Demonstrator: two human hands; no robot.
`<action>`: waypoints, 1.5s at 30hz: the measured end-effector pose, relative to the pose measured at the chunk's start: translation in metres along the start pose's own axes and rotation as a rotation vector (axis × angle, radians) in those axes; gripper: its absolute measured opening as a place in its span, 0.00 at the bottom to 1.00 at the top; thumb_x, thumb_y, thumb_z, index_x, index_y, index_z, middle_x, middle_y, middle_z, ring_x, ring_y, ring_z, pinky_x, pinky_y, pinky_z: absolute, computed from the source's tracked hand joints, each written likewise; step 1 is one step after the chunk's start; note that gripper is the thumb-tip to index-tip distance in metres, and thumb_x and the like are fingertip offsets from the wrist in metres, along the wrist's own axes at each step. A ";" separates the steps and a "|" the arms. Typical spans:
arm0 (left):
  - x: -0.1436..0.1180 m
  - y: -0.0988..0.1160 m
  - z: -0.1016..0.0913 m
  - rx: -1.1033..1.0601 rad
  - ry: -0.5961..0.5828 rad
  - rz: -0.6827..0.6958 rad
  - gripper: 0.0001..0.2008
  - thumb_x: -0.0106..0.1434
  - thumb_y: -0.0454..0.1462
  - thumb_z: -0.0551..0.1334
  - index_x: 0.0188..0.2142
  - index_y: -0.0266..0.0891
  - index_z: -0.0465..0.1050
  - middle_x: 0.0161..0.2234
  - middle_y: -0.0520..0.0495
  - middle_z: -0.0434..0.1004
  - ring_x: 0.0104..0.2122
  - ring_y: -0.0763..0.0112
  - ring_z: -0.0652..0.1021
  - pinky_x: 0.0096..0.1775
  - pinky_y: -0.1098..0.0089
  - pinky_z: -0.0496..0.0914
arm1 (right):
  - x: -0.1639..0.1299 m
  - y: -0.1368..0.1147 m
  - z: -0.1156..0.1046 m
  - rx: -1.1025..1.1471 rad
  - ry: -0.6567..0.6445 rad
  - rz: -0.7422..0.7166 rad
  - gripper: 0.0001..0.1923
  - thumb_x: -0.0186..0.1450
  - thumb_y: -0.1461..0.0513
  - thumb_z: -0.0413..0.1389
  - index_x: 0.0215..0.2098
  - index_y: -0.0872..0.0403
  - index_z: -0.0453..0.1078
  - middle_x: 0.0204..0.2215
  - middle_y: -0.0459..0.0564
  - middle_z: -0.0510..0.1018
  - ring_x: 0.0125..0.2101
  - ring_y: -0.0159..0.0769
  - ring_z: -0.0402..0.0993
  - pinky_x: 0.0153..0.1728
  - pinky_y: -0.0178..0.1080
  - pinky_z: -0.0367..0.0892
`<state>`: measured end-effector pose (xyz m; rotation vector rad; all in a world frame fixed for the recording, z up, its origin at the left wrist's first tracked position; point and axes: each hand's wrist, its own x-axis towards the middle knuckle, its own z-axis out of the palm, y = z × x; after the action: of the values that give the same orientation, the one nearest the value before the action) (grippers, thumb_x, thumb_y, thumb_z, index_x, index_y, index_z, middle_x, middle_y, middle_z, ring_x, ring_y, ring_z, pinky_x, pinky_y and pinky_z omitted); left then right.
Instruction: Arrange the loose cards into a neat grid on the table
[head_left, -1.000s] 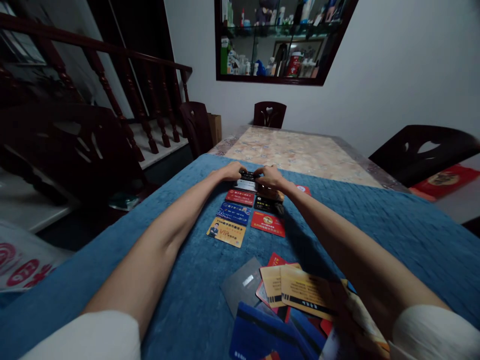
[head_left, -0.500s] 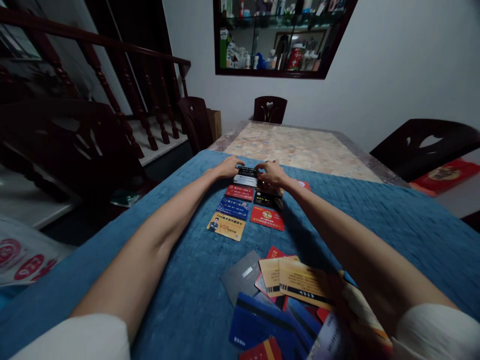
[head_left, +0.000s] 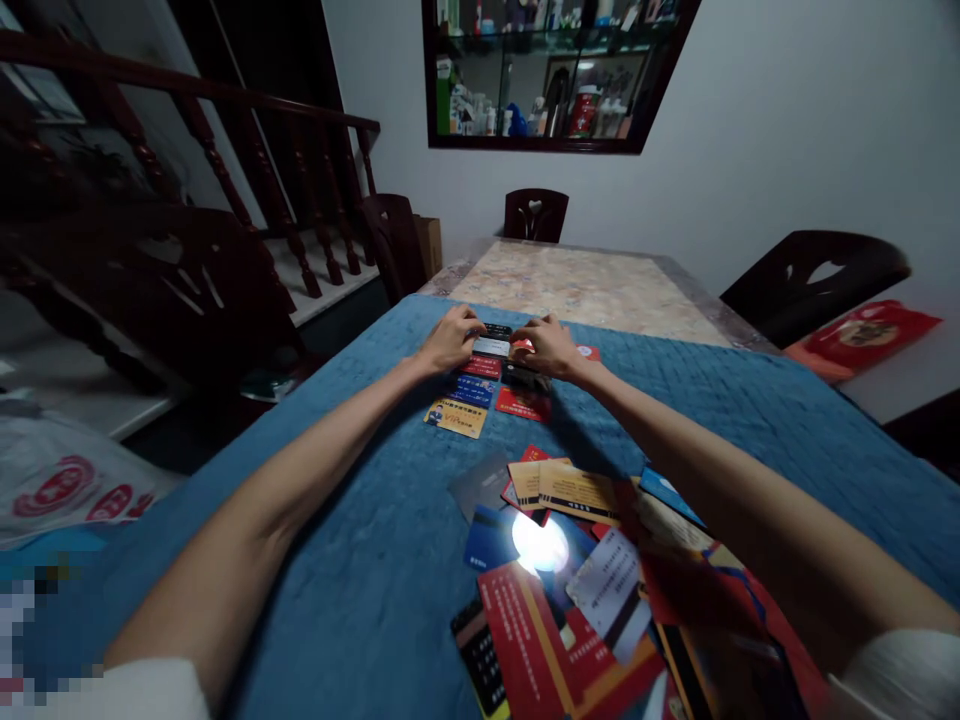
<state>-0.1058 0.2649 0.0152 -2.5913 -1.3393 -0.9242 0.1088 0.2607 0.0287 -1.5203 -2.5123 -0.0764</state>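
Note:
Two columns of cards lie at the far part of the blue cloth (head_left: 360, 500). The left column runs from a black card (head_left: 497, 330) through a silver card (head_left: 492, 347), a red one and a blue card (head_left: 472, 391) to a yellow card (head_left: 454, 418). My left hand (head_left: 452, 338) is curled, its fingertips at the left ends of the black and silver cards; what they grip, if anything, is hidden. My right hand (head_left: 550, 347) has its bent fingers on a red card (head_left: 523, 345) in the second column, above a dark card (head_left: 525, 377) and another red card (head_left: 523, 404).
A loose pile of cards, including a large red card (head_left: 517, 630), lies nearer me, with a bright glare on it. Another red card (head_left: 590, 353) is right of my right hand. Chairs (head_left: 535, 215) surround the marble-patterned table (head_left: 570, 280). A white plastic bag (head_left: 67, 480) is at left.
My hands have come off the black card at the far end; the left sits beside the silver card, the right over the second column. The view has tilted, showing more of the near pile.

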 end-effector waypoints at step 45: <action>-0.177 0.175 -0.068 -0.332 -0.596 0.229 0.21 0.56 0.39 0.70 0.50 0.44 0.75 0.50 0.43 0.68 0.53 0.54 0.64 0.58 0.51 0.61 | -0.293 -0.127 -0.040 -0.009 -0.101 -0.293 0.30 0.64 0.38 0.49 0.40 0.55 0.74 0.44 0.60 0.76 0.47 0.54 0.63 0.48 0.55 0.56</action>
<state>-0.0812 0.0083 0.0084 -3.3656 -0.9980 -0.3680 0.1346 -0.0603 0.0168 -1.1758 -2.8009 -0.0559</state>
